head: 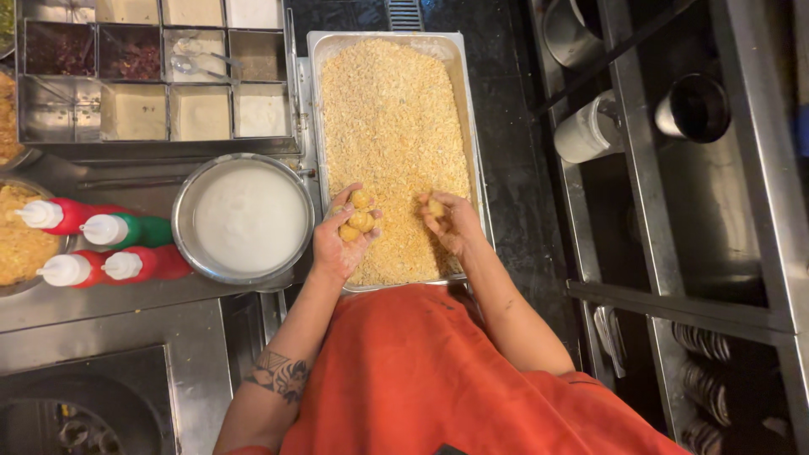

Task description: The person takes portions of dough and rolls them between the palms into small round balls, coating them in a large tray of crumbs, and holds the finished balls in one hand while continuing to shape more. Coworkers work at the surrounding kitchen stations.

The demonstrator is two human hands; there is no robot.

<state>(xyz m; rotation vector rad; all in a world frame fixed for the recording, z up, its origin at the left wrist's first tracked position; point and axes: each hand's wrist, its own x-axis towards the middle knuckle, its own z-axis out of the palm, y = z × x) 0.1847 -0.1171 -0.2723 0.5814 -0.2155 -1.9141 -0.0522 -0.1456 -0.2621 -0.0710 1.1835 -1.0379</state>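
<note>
A long steel tray (313, 126) full of pale golden crumbs lies in front of me. My left hand (341, 240) is cupped over its near end and holds three small crumb-coated balls (360, 221). My right hand (451, 223) hovers over the crumbs beside it, fingers curled around one more coated ball (436, 206). An orange apron (438, 379) covers my front below the tray.
A round steel bowl of white liquid (249, 217) stands left of the tray. Several red and green squeeze bottles (101, 244) lie further left. A rack of small steel compartments (156, 76) with powders and spoons sits at the back left. Steel cups (691, 108) stand on shelves at right.
</note>
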